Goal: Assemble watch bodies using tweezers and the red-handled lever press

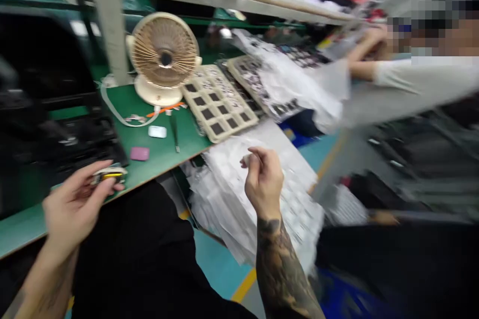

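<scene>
My left hand (77, 202) pinches a small electronic part (111, 175) with a black face, a yellow strip and a pale edge. It is held just above the front edge of the green bench, and motion blurs its detail. My right hand (264, 177) is raised over a stack of white plastic sheets or trays (299, 194). Its fingers are curled together around something small and whitish, too blurred to name. Nearest to my left hand on the bench lies a pink block (139, 153). Beyond it are a small white piece (157, 131) and dark tweezers (174, 132).
A cream desk fan (164, 60) stands at the back of the green bench (164, 152). Beside it, a beige compartment tray (220, 104) holds dark square parts. Black equipment (45, 89) occupies the left. At right, another person's arm (404, 77) reaches over white film (299, 79).
</scene>
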Demonstrator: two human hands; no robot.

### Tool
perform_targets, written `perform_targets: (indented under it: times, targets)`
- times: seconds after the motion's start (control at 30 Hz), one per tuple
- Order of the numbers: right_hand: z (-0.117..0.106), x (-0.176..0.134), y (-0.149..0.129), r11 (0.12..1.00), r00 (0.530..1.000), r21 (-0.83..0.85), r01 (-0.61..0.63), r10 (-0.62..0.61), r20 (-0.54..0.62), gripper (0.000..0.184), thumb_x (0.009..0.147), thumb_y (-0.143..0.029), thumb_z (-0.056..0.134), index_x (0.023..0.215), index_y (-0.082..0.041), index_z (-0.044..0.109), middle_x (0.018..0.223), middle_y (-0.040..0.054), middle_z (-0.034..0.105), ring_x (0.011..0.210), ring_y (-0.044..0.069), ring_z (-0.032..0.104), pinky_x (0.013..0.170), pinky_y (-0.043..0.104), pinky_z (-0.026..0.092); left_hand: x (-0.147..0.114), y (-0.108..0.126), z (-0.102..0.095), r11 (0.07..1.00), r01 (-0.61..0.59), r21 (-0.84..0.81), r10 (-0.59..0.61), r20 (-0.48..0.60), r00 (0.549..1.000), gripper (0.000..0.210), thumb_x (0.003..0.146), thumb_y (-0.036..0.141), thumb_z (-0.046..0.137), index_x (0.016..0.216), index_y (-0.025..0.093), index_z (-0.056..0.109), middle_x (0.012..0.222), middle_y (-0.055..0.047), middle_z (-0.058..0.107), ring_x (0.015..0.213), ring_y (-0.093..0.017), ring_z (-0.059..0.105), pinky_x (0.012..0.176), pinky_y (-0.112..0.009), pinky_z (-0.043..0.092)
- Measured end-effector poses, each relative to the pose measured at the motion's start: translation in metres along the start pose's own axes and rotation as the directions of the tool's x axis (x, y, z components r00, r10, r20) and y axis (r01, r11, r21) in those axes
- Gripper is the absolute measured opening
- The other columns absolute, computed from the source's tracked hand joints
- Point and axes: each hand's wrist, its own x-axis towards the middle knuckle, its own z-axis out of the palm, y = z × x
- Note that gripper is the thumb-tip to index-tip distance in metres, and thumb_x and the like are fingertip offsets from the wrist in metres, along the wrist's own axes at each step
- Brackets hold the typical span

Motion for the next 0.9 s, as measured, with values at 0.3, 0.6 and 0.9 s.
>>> perform_targets:
  times: [0.3,0.6,0.9]
  targets:
    - [0.118,-0.018,-0.212,0.562,0.898,0.779,0.279,-0.440,-0.004,0.025,0.102,-0.010,0.076,0.120,-0.027,0.075,0.116,0.0084,0.073,0.108,0.026,0.075,0.091,0.046,0.069,0.005,0.023,-0.010,0.948,0.116,-0.296,-0.131,-0.029,0.991,0.047,0.108,0.034,0.082,0.152,0.020,0.073,0.120,-0.012,0.089,0.100,-0.022,0.089,0.085,-0.026,0.070]
    - [0.133,-0.031,-0.243,0.446,0.726,0.855,0.267,-0.676,0.126,0.034,0.102,-0.008,0.077,0.129,-0.028,0.081,0.130,0.0112,0.077,0.113,0.027,0.082,0.092,0.044,0.076,0.002,0.011,-0.016,0.929,-0.010,-0.369,-0.051,-0.154,0.987,0.044,0.109,0.021,0.075,0.153,0.019,0.073,0.126,-0.013,0.089,0.110,-0.022,0.088,0.099,-0.028,0.071]
    - [0.141,-0.005,-0.238,0.455,0.711,0.784,0.422,-0.703,0.025,0.046,0.097,-0.009,0.085,0.137,-0.031,0.080,0.128,0.0097,0.084,0.116,0.034,0.079,0.098,0.063,0.072,0.000,0.019,-0.025,0.899,0.035,-0.438,-0.040,-0.002,0.999,0.053,0.107,0.021,0.076,0.160,0.018,0.070,0.138,-0.016,0.086,0.115,-0.028,0.088,0.101,-0.034,0.073]
